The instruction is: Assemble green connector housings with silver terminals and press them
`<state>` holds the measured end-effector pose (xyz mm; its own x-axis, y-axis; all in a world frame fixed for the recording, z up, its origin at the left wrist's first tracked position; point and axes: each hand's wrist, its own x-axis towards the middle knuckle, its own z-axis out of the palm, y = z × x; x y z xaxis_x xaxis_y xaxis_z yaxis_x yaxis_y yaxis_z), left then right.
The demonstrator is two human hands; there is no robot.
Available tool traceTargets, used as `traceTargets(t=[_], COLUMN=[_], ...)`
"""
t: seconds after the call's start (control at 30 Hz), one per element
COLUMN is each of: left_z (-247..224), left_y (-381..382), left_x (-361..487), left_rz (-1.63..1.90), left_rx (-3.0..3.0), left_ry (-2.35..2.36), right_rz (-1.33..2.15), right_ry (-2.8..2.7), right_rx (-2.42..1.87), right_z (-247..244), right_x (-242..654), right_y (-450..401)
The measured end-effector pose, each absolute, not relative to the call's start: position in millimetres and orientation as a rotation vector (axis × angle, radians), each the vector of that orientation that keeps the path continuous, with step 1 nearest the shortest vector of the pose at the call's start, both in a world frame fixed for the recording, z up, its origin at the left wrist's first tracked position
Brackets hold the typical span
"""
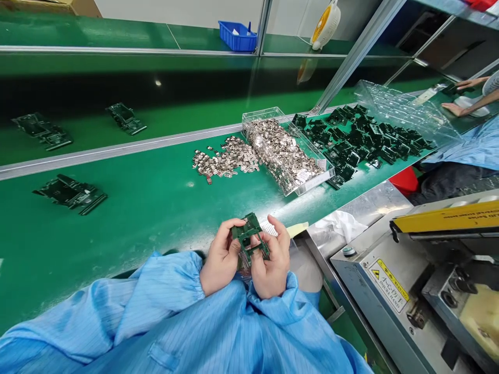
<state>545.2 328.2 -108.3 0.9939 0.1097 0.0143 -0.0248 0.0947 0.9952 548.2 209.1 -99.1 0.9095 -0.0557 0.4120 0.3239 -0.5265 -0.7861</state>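
Note:
Between my two hands, just above my lap at the bench's near edge, is a green circuit board panel with cut-out openings. My left hand is closed on its left side, thumb along the upper edge. My right hand grips its lower right part, with the index finger raised off it. Beyond my hands lies a heap of small silvery parts on the green bench. A clear plastic tray beside the heap is filled with many more of these parts.
Dark green boards are piled right of the tray, before stacked clear trays. A board panel lies at left. A co-worker's hand shows far right. A machine with a warning label stands right. A blue bin sits behind.

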Motion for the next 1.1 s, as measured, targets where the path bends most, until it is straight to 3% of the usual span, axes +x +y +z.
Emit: traceTargets(t=[0.37, 0.63, 0.97, 1.1], left_z=[-113, -113, -120, -116], left_y=[330, 330, 342, 348], left_x=[548, 548, 565, 571], left_rz=[0.085, 0.117, 0.0, -0.05], left_rx=[1.532, 1.517, 1.186, 1.043], left_ry=[0.025, 0.002, 0.229, 0.305], right_rz=[-0.222, -0.292, -0.384, -0.207], right_ry=[0.008, -0.017, -0.046, -0.127], right_rx=[-1.82, -1.866, -1.859, -1.851], right_z=[-98, -100, -93, -88], right_x=[555, 551, 552, 564], right_y=[207, 211, 206, 188])
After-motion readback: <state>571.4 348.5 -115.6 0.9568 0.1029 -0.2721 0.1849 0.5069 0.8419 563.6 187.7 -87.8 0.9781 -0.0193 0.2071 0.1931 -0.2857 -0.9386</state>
